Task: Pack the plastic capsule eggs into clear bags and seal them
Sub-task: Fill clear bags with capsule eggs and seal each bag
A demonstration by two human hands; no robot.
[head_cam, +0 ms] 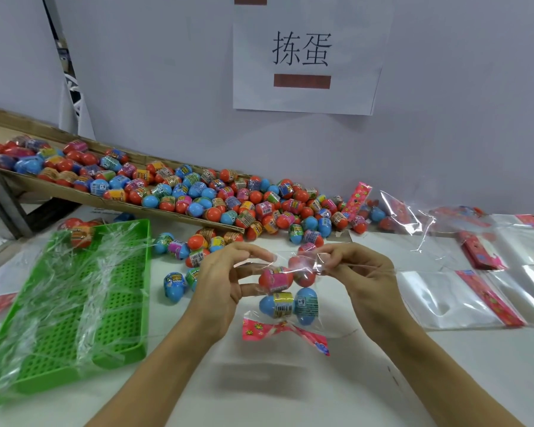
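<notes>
I hold a clear bag (pixel 290 322) above the table at centre, with several capsule eggs inside: two red ones on top and two blue ones (pixel 305 305) below. Its pink flowered header strip (pixel 278 331) hangs at the bottom. My left hand (pixel 225 282) grips the bag's left side with the fingers curled toward it. My right hand (pixel 355 269) pinches the bag's clear top edge. A large heap of loose red and blue capsule eggs (pixel 216 195) lies behind, spilling off a slanted cardboard tray (pixel 74 192).
A green perforated plastic tray (pixel 74 309) covered with clear film strips sits at left. Empty clear bags with pink headers (pixel 463 300) lie at right. A white wall with a paper sign (pixel 302 66) closes the back. A few loose eggs (pixel 174 283) lie near my left hand.
</notes>
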